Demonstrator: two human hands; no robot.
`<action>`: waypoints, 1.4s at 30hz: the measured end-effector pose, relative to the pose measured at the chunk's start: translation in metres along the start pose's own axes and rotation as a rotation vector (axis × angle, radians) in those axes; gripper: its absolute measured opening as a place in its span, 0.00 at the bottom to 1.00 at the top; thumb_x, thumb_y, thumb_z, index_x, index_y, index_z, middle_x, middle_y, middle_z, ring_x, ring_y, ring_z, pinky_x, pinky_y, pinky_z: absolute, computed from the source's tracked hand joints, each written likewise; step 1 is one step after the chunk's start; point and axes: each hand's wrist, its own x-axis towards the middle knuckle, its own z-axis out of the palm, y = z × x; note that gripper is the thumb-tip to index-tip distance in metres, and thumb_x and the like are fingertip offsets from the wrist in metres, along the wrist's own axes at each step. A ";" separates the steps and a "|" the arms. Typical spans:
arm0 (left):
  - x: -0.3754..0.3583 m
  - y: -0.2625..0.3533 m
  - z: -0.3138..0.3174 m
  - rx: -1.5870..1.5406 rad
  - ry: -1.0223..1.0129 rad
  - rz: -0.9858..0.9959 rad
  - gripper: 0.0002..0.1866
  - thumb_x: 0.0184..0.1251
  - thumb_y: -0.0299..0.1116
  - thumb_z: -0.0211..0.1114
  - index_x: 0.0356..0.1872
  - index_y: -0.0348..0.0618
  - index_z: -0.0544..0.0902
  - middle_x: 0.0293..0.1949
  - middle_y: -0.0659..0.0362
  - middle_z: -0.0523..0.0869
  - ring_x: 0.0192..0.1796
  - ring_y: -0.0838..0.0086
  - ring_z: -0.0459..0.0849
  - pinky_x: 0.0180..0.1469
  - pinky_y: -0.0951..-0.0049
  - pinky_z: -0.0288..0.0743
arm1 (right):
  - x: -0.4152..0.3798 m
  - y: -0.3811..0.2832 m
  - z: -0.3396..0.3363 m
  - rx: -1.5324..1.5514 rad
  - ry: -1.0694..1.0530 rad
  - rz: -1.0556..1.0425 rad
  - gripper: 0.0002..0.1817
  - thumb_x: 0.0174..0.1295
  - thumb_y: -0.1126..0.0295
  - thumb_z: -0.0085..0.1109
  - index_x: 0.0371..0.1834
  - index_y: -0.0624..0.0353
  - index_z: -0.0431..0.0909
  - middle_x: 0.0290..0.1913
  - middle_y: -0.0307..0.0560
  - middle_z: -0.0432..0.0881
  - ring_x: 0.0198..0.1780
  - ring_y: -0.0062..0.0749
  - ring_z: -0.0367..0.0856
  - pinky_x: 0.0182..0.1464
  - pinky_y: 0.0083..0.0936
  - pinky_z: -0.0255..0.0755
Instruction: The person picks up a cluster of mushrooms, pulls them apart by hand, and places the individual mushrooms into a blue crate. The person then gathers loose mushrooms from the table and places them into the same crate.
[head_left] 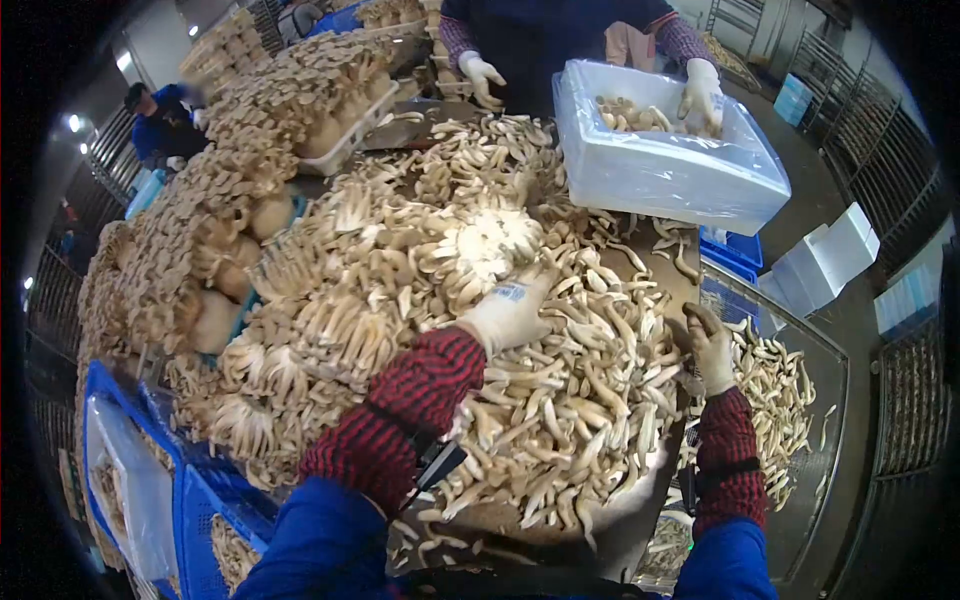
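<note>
A wide heap of pale brown mushrooms (560,400) covers the metal table. My left hand (510,309), in a white glove, reaches into the middle of the heap. Its fingers lie against a mushroom cluster (485,245) with a bright white cut base; how far they close round it is hard to make out. My right hand (710,350), also gloved, is at the table's right edge, its fingers bent upward beside the heap. Whether anything small is between those fingers does not show.
Across the table a co-worker (550,50) has one hand in a plastic-lined white box (670,170). Stacked mushroom blocks (200,220) stand left. Blue crates (215,500) are at lower left, a mesh tray with mushrooms (770,400) at right. Another person (165,125) is far left.
</note>
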 end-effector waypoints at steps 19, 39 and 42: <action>-0.224 0.028 -0.029 -0.170 0.477 -0.088 0.23 0.49 0.30 0.74 0.49 0.35 0.82 0.58 0.44 0.79 0.57 0.52 0.79 0.58 0.65 0.72 | -0.071 -0.037 0.040 0.219 -0.187 0.048 0.19 0.56 0.75 0.60 0.52 0.69 0.80 0.58 0.54 0.79 0.60 0.41 0.76 0.65 0.32 0.67; -0.231 -0.010 0.070 -1.497 0.577 -0.268 0.36 0.59 0.42 0.68 0.66 0.34 0.70 0.27 0.73 0.78 0.22 0.90 0.70 0.25 0.89 0.64 | -0.114 -0.044 0.148 0.768 -0.844 0.162 0.27 0.67 0.61 0.55 0.64 0.69 0.71 0.63 0.62 0.73 0.65 0.40 0.72 0.68 0.35 0.65; -0.264 -0.019 0.090 -1.396 0.617 0.035 0.31 0.62 0.39 0.62 0.65 0.31 0.71 0.61 0.51 0.76 0.55 0.70 0.78 0.53 0.76 0.74 | -0.132 -0.051 0.139 0.885 -0.741 0.235 0.26 0.67 0.62 0.55 0.63 0.70 0.71 0.64 0.64 0.72 0.66 0.39 0.71 0.68 0.35 0.65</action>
